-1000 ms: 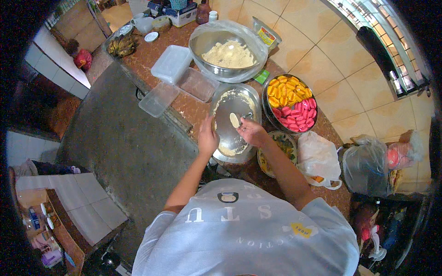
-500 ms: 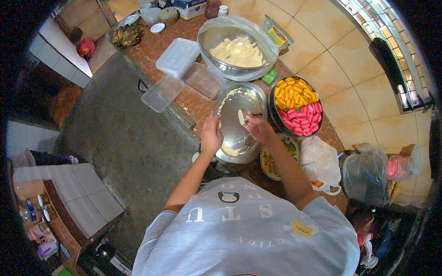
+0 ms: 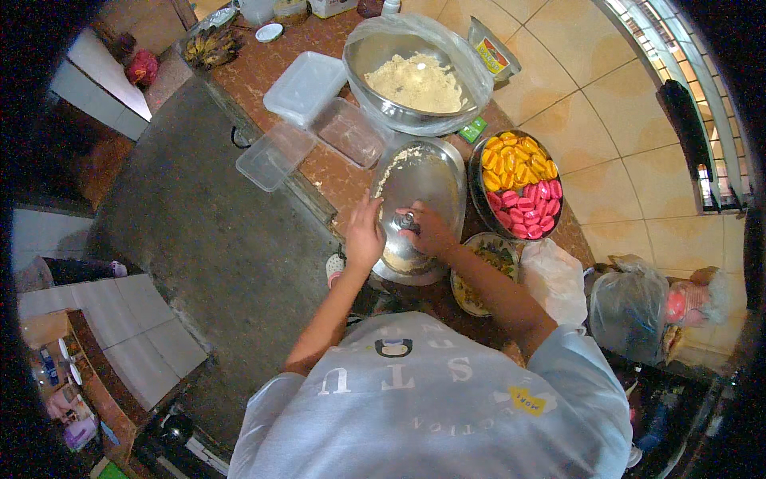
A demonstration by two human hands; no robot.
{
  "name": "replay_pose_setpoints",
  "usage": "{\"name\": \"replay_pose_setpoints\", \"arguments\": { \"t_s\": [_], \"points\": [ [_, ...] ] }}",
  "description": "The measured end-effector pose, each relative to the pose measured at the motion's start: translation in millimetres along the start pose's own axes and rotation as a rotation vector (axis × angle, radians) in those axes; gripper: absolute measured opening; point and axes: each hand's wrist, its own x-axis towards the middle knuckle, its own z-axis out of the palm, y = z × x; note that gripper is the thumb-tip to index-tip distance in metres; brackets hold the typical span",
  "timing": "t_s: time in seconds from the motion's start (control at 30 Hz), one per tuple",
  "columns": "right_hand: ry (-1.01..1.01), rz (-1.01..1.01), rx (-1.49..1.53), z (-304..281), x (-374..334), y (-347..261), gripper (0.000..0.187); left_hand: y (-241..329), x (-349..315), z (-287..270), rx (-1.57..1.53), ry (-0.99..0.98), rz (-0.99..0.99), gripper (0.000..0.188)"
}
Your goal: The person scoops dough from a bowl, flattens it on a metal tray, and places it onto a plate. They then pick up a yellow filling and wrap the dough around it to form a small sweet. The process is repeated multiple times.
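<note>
"Left hand (image 3: 367, 233) at nine o'clock on the oval metal tray (image 3: 428, 180), was it?"

"Yes, fingers nearly straight along the rim; whether they gripped, I couldn't tell. The right hand (image 3: 431, 233) was curled tight around a small shiny tool (image 3: 408, 222), near the tray's centre. Its underside was hidden."

"And room to move?"

"Smooth bare metal lay toward twelve o'clock inside the tray. Toward ten, a strip of brown mottled worktop (image 3: 339, 191) ran out to its straight edge. At two, a round dark pan (image 3: 477, 191) stood just beside the tray."

"What textures?"

"Pale, crumbly powder (image 3: 404, 263) clung inside the tray at six and eleven. More was heaped in a plastic-wrapped steel bowl (image 3: 375, 64) at twelve. The pan held glossy oval pieces, yellow (image 3: 511, 160) and pink (image 3: 527, 209). Clear rectangular plastic boxes (image 3: 359, 136) sat at eleven."
</note>
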Motion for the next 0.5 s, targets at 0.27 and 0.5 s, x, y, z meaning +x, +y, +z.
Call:
{"name": "replay_pose_setpoints", "arguments": {
  "t_s": [0.27, 0.5],
  "points": [
    [0.444, 0.049, -0.199, 12.0, 22.5, 35.0, 0.049, -1.5, 4.5, 1.6, 0.036, 0.013, 0.031, 0.048],
    [0.405, 0.242, -0.203, -30.5, 37.8, 50.2, 0.052, 0.6, 6.5, 3.8, 0.053, 0.040, 0.053, 0.047]
  ]
}}
